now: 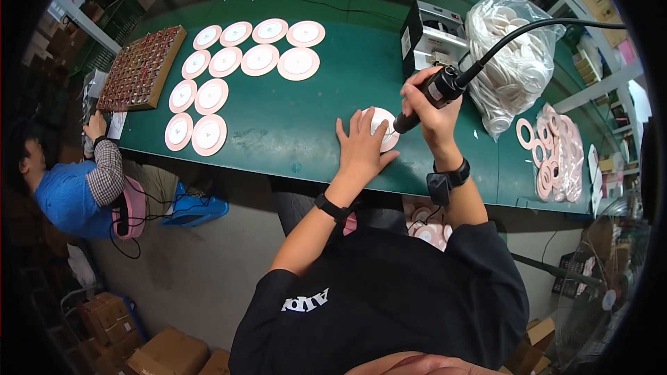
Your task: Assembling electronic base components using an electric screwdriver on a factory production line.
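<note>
My left hand (pixel 361 146) lies flat with its fingers spread on a round white disc with a pink rim (pixel 383 125), holding it down on the green table (pixel 292 125). My right hand (pixel 432 112) grips a black corded hand tool (pixel 434 94), whose tip points down at the disc's right edge. Its black cable (pixel 528 28) arcs up and away to the right. Both wrists carry black bands.
Several matching discs (pixel 240 62) lie in rows at the table's far left, beside a tray of small brown parts (pixel 142 69). A grey box unit (pixel 434 38), a clear bag of white discs (pixel 517 62) and pink rings (pixel 556 153) sit right. A person in blue (pixel 69 194) crouches left.
</note>
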Tool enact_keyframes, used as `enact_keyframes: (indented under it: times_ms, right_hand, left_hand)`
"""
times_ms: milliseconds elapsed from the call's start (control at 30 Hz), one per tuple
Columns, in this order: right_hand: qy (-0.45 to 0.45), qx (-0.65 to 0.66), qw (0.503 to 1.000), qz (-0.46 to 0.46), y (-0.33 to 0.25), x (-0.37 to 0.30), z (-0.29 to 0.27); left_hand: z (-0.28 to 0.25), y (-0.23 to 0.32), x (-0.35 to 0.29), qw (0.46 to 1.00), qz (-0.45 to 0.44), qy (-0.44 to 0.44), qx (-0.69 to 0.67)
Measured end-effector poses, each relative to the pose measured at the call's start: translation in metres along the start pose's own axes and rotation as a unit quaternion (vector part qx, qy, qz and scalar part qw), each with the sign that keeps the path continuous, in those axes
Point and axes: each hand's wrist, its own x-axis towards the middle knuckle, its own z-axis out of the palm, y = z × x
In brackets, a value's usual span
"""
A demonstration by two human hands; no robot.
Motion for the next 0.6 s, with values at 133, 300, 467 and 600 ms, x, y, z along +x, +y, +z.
enact_keyframes:
  times_ms: [133,300,467,600]
  right_hand:
    - [0.098,-0.013,0.993,-0.063,-0.034,0.028,-0.014]
    - [0.15,-0.055,0.969,-0.19,-0.043,0.094,-0.068]
    - [0.144,-0.052,0.967,-0.203,-0.021,0.121,-0.084]
    - [0.127,-0.059,0.981,-0.133,-0.015,0.118,-0.091]
  left_hand:
    - [0.006,-0.004,-0.002,1.0,0.012,0.015,-0.015]
    - [-0.004,-0.016,-0.008,0.996,0.078,-0.041,-0.03]
    - [-0.006,-0.018,-0.009,0.993,0.101,-0.054,-0.04]
    - [-0.008,-0.014,-0.009,0.993,0.093,-0.051,-0.052]
